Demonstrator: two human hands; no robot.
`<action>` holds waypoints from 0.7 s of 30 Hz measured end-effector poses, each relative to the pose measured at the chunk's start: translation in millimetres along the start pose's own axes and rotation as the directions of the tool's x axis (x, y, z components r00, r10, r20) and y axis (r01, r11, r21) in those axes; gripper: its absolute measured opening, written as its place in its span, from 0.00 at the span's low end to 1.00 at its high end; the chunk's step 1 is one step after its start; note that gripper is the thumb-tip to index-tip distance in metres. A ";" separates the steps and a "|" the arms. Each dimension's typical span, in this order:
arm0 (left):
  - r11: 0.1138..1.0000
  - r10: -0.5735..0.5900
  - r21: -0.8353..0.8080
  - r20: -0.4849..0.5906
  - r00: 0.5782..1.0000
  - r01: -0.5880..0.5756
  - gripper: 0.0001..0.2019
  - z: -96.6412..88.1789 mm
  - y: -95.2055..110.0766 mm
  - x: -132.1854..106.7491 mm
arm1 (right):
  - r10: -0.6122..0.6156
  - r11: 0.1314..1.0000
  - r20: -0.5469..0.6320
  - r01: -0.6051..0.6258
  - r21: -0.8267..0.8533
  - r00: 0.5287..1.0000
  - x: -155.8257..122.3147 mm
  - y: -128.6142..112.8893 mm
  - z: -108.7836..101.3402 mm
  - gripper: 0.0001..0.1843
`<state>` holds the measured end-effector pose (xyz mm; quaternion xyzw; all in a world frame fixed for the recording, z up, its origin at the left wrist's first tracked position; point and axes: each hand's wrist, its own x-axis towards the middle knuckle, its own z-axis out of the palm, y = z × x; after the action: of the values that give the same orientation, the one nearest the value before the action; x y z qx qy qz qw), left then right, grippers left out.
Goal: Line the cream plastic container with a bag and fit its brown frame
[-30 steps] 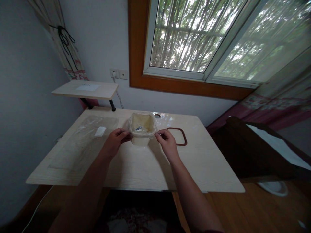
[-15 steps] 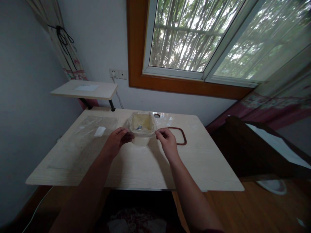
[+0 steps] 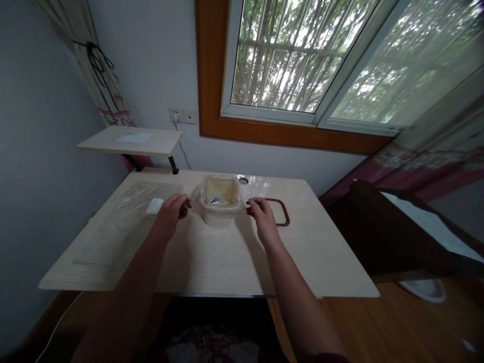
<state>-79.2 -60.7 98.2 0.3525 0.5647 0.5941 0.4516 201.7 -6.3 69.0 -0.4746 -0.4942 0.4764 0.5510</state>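
A small cream bin [image 3: 219,219] stands upright on the desk between my hands. A clear plastic bag [image 3: 199,197] lines it and folds out over its rim. Inside lies a small blue-and-white scrap [image 3: 215,199], too small to name. To the left of the bin is my left hand [image 3: 172,214], off the bag, its fingers loosely bent and holding nothing visible. My right hand [image 3: 261,214] hovers just off the right side of the bin, thumb and fingers slightly parted. Behind that hand, a brown rounded-square ring [image 3: 288,217] lies flat, partly hidden.
A large clear plastic sheet [image 3: 117,227] covers the left of the desk [image 3: 219,267], with a white paper piece [image 3: 155,205] on it. At the back left stands a raised shelf [image 3: 159,143]. A round cable hole [image 3: 243,181] sits behind the bin.
Both hands have let go of the bag at the rim. My left hand has moved left, away from the bin, and my right hand slightly right. The bin stays in place.
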 end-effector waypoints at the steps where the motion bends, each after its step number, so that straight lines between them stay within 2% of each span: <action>1: 1.000 -0.002 0.014 -0.015 1.000 0.002 0.14 -1.9 -0.5 4.7 | 0.043 0.999 0.019 -0.043 -0.014 0.999 2.9 1.9 -0.2 0.20; 3: 0.997 -0.012 0.076 0.000 1.000 0.012 0.17 -4.7 -1.7 14.0 | 0.112 0.991 0.065 -0.107 -0.079 0.992 7.0 2.6 0.7 0.23; 7: 0.968 -0.088 0.246 0.140 0.986 0.052 0.23 -5.5 -0.8 27.6 | 0.193 0.971 0.142 -0.168 -0.170 0.971 12.1 -2.0 6.2 0.28; 11: 0.966 -0.119 0.251 0.258 0.959 0.052 0.25 1.2 5.6 34.0 | 0.310 0.947 0.189 -0.285 -0.146 0.932 18.6 -2.4 11.9 0.30; 16: 0.990 -0.086 0.126 0.225 0.971 0.058 0.21 11.8 9.5 43.2 | 0.339 0.936 0.261 -0.351 -0.002 0.904 25.6 0.2 16.6 0.29; 21: 0.987 0.038 0.151 0.157 0.987 -0.062 0.21 14.6 11.2 49.5 | 0.245 0.966 0.250 -0.259 0.025 0.937 28.6 0.3 20.6 0.32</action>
<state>-84.2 -8.8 106.4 0.4454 0.5639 0.5304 0.4498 182.8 23.3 72.7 -0.4557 -0.4796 0.6118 0.4335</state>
